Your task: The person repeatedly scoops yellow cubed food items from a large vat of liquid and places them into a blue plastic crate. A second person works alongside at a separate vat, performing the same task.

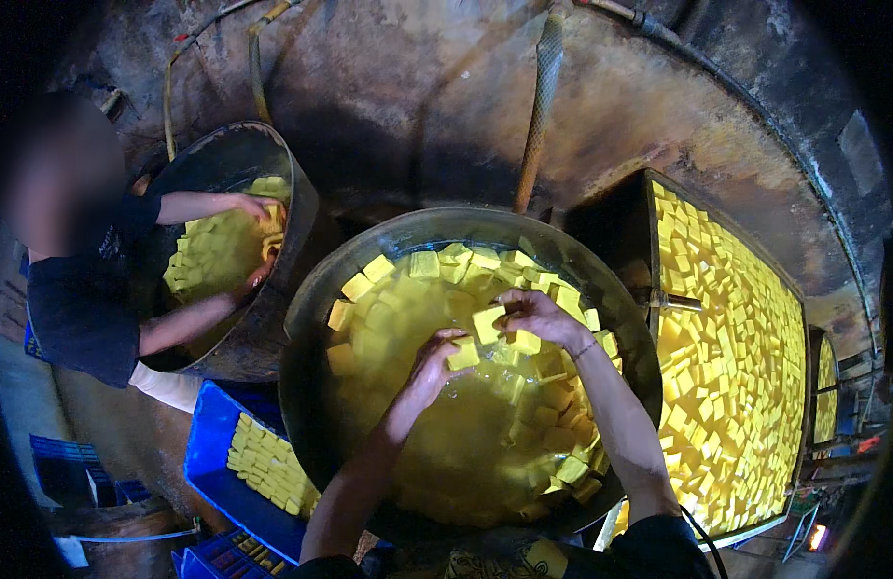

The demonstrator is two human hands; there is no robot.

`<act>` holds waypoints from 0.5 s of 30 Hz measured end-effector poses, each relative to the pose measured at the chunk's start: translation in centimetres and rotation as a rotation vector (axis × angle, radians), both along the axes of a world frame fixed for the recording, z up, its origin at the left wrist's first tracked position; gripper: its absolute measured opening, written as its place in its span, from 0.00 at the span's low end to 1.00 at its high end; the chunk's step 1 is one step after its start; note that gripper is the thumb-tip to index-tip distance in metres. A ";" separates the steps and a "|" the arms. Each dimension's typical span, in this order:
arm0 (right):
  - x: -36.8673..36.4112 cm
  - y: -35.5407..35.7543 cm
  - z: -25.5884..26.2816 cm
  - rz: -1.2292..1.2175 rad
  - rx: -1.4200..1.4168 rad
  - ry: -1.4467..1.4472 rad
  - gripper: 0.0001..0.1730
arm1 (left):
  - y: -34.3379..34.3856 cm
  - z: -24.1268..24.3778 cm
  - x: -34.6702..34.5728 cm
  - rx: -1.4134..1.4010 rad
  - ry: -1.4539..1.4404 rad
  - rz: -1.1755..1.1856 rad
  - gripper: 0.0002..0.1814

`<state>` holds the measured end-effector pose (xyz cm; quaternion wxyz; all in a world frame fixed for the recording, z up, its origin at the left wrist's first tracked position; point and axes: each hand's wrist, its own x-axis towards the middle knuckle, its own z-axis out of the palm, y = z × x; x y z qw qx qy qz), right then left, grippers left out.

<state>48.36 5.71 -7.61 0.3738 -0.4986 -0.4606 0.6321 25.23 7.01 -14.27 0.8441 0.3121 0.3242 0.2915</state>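
Observation:
Before me is a large round vat point(653, 383) of cloudy yellow liquid with yellow blocks in it that look like tofu. My left hand point(428, 369) holds one yellow block point(463, 353) just over the liquid, near the middle of the vat. Beside it, slightly higher in the picture, my right hand point(539, 316) grips a second yellow block point(488, 324) at its right edge. Another yellow block point(526, 342) lies just below the right hand; whether the fingers touch it I cannot tell. More blocks point(425, 264) line the far and right sides, some blurred under the surface.
At left, a person point(77, 304) has both hands in another round vat point(302, 203) with blocks. A blue crate point(215, 434) holding rows of blocks stands at lower left. A rectangular tank point(798, 304) full of blocks is at right. A hose point(544, 94) hangs behind my vat.

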 end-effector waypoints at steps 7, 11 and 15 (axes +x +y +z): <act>-3.6 -3.0 0.6 0.058 0.219 -0.447 0.15 | -1.0 -0.9 5.0 -0.286 -0.292 0.259 0.16; -6.5 -3.7 3.3 -0.080 0.228 -0.435 0.18 | -1.6 -0.7 5.6 -0.407 -0.268 0.467 0.19; -7.6 -4.2 2.2 -0.256 0.664 -1.120 0.23 | -3.4 0.9 6.7 -0.516 -0.485 0.465 0.19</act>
